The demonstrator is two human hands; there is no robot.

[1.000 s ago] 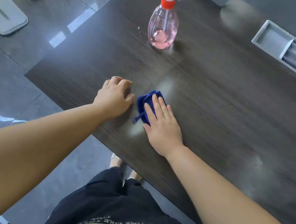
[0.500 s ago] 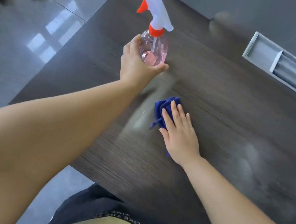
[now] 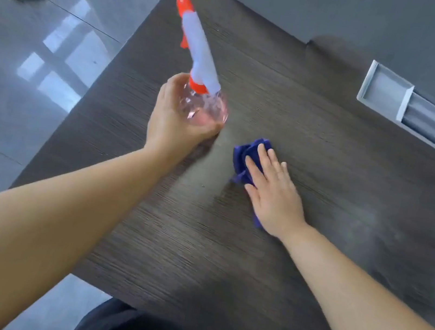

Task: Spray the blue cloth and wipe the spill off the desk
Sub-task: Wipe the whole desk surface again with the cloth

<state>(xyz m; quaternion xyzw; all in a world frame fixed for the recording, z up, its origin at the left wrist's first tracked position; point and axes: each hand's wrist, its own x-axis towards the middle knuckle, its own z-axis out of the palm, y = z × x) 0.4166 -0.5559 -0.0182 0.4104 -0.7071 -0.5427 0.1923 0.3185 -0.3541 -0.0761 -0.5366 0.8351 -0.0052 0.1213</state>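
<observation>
Pink liquid fills only the bottom of the clear plastic spray bottle point(image 3: 204, 105), so we judge it light and somewhat top-heavy, its white and orange trigger head tilted away from us. Our left hand point(image 3: 171, 126) has its grip wrapped round the rounded belly, low down. That smooth plastic could slip, and to spray we would want to take hold at the neck, where a finger reaches the trigger.

The blue cloth point(image 3: 249, 152) lies crumpled on the dark wood-grain worktop point(image 3: 308, 265), just right of the bottle. It sits under our right hand point(image 3: 271, 193), whose grip is flat, fingers straight, pressing it down. The cloth looks soft and limp, and we expect it to bunch unless the palm spreads wide over it.
</observation>
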